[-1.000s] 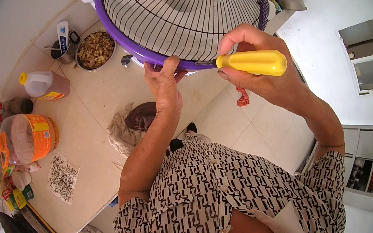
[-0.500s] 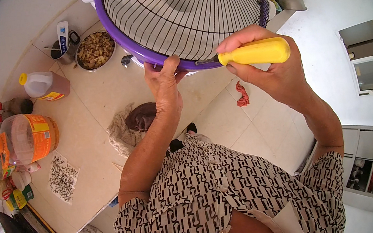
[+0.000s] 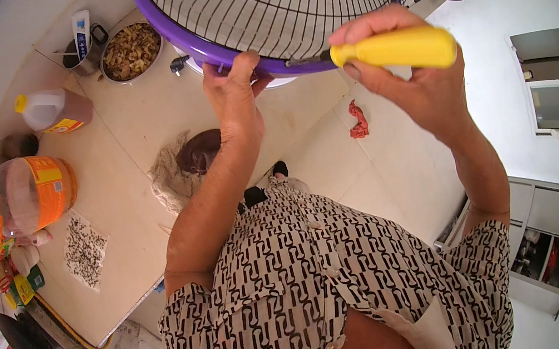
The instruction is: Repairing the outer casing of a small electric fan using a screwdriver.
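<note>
A round electric fan with a purple rim and a black wire grille is at the top of the head view, partly cut off by its edge. My left hand grips the lower part of the rim, thumb on top and fingers curled underneath. In my right hand is a screwdriver with a thick yellow handle, held between thumb and fingers. Its shaft points left along the rim, where the tip meets the lower edge of the grille. Exactly what the tip touches is too small to tell.
On the tiled counter are a bowl of brown chopped food, a metal cup, a jug, a big plastic tub, a cloth and a black-speckled sheet. A red scrap lies right of centre.
The whole view has shifted, so the scene sits higher. My right hand and the screwdriver handle have moved right relative to the rim. My left hand keeps its hold.
</note>
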Motion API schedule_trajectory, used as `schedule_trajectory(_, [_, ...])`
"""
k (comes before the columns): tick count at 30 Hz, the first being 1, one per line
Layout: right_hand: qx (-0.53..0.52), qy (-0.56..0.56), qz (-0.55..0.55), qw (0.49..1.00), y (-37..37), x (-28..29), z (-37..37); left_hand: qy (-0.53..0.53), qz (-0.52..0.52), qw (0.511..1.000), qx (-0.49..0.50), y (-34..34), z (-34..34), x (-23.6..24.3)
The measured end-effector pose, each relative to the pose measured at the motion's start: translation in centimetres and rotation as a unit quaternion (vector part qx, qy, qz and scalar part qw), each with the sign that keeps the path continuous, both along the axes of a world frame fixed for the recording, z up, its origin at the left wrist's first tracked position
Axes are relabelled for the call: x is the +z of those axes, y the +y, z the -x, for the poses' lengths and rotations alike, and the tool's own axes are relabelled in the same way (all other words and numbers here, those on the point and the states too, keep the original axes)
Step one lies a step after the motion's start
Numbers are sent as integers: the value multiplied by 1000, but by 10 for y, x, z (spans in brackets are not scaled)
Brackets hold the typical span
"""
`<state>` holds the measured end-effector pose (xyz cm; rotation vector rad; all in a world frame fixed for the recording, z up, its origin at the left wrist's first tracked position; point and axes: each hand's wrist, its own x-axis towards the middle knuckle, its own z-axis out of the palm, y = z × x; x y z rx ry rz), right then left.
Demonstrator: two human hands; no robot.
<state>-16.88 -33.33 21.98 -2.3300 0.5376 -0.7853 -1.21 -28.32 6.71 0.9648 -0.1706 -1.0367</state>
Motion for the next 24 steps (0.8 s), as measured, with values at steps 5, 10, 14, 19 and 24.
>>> schedule_trajectory(5, [22,75,-30,996,-5,20,-12,15,10,1000,-1,-1,-2,-2])
schedule_trajectory(10, [129,79,14,988,-13,30,-17,15,24,1000,-3,-1,-2,-5])
schedule_trajectory(14, [121,111,-108,981,-22,28,-21,14,15,1000,-4,-3,-5,-8])
schedule_trajectory(19, [115,118,-160,973,-18,25,-19,3,15,1000,-1,-2,-5,-8])
schedule_trajectory(24, [131,46,-16,990,-19,13,-26,-5,16,1000,6,-3,-7,-10])
